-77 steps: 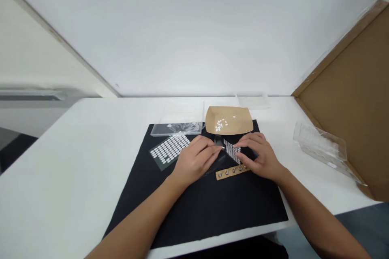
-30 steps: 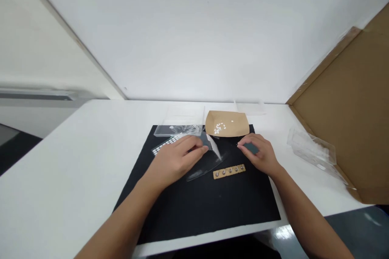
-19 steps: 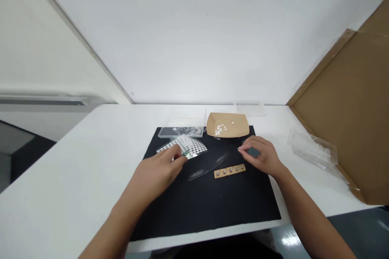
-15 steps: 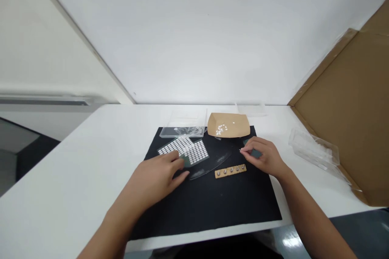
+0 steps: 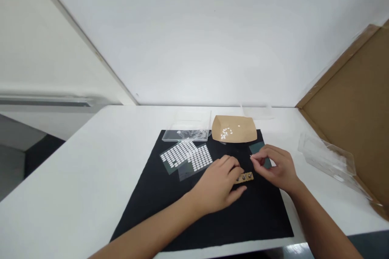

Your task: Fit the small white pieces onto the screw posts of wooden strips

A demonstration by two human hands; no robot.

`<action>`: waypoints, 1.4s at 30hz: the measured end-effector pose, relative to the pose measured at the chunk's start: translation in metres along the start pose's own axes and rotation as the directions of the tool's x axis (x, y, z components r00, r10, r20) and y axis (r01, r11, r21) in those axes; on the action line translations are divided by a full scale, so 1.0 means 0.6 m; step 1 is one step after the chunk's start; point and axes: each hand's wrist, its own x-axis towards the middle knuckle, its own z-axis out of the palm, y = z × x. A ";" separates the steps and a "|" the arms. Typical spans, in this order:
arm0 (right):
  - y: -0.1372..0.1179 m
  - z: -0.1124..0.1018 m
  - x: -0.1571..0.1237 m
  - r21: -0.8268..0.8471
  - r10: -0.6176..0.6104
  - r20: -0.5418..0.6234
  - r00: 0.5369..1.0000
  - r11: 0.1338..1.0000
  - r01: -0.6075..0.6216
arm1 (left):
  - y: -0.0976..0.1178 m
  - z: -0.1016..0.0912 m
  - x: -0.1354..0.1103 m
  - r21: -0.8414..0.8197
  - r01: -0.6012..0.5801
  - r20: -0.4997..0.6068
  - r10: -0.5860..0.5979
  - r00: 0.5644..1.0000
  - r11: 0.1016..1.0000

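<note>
My left hand [image 5: 220, 184] reaches over a tan strip with metal studs [image 5: 244, 177], covering its left part. Its thumb and fingers are apart, one on each side of the strip; I cannot tell how firmly they touch it. To the right, my right hand [image 5: 278, 166] is closed in a pinch on a small white piece [image 5: 251, 156], just above the strip's right end. A dark green sheet [image 5: 258, 147] lies partly behind the right fingers. Sheets of white oval stickers [image 5: 179, 154] overlap left of the strip, on a black mat [image 5: 249, 218].
Behind the mat's middle stands a brown paper tray [image 5: 243, 129] with several small white pieces. A clear plastic box [image 5: 186, 134] holding thin clear items is beside it. Another clear container [image 5: 326, 156] sits at right, near a cardboard panel [image 5: 349, 109].
My left hand has left the sticker sheets and moved right onto the studded strip. The right hand keeps its pinch on the small white piece. The whole view has shifted slightly.
</note>
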 end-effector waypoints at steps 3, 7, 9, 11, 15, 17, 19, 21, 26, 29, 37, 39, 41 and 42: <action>-0.003 0.001 -0.001 -0.041 -0.022 0.069 0.997 0.999 0.025 | 0.001 0.026 -0.008 -0.049 0.020 -0.031 -0.022 0.999 0.999; -0.009 0.006 -0.003 -0.084 -0.042 0.159 0.986 0.995 0.056 | 0.000 0.045 -0.021 -0.048 0.048 -0.014 -0.048 0.999 0.998; -0.011 0.006 -0.004 -0.091 -0.050 0.185 0.982 0.994 0.068 | -0.002 0.049 -0.023 -0.028 0.066 -0.014 -0.067 0.998 0.997; -0.010 0.004 -0.005 -0.092 -0.047 0.202 0.978 0.994 0.067 | -0.005 0.051 -0.024 -0.008 0.067 -0.010 -0.067 0.998 0.998; 0.002 -0.013 -0.003 -0.109 0.005 0.258 0.966 0.994 0.024 | -0.006 0.053 -0.024 0.016 0.062 -0.031 -0.061 0.998 0.998; 0.007 -0.025 -0.002 -0.134 0.056 0.313 0.948 0.991 -0.014 | -0.005 0.052 -0.024 0.027 0.078 -0.025 -0.077 0.997 0.997; 0.008 -0.035 -0.001 -0.136 0.108 0.383 0.917 0.989 -0.060 | -0.004 0.049 -0.025 0.026 0.110 0.009 -0.110 0.994 0.994; 0.006 -0.040 -0.001 -0.103 0.157 0.461 0.873 0.987 -0.123 | -0.003 0.045 -0.025 0.001 0.155 0.053 -0.155 0.987 0.988; -0.006 -0.035 -0.001 -0.069 0.193 0.557 0.808 0.980 -0.187 | 0.000 0.028 -0.021 -0.066 0.270 0.126 -0.260 0.957 0.961; -0.008 -0.030 -0.002 -0.054 0.177 0.570 0.802 0.982 -0.178 | 0.005 0.021 -0.018 -0.076 0.285 0.137 -0.273 0.952 0.956; -0.001 -0.032 -0.005 -0.074 0.192 0.560 0.806 0.980 -0.183 | -0.022 -0.003 -0.014 -0.341 0.376 -0.240 -0.467 0.851 0.861; -0.002 -0.032 -0.003 -0.073 0.197 0.561 0.804 0.979 -0.189 | -0.037 -0.006 -0.013 -0.271 0.410 -0.315 -0.483 0.817 0.871; -0.003 -0.031 -0.002 -0.071 0.197 0.566 0.801 0.979 -0.190 | -0.048 -0.001 -0.012 -0.218 0.387 -0.331 -0.441 0.834 0.896; -0.003 -0.031 -0.002 -0.069 0.193 0.568 0.800 0.980 -0.188 | -0.052 0.003 -0.012 -0.213 0.357 -0.315 -0.410 0.856 0.910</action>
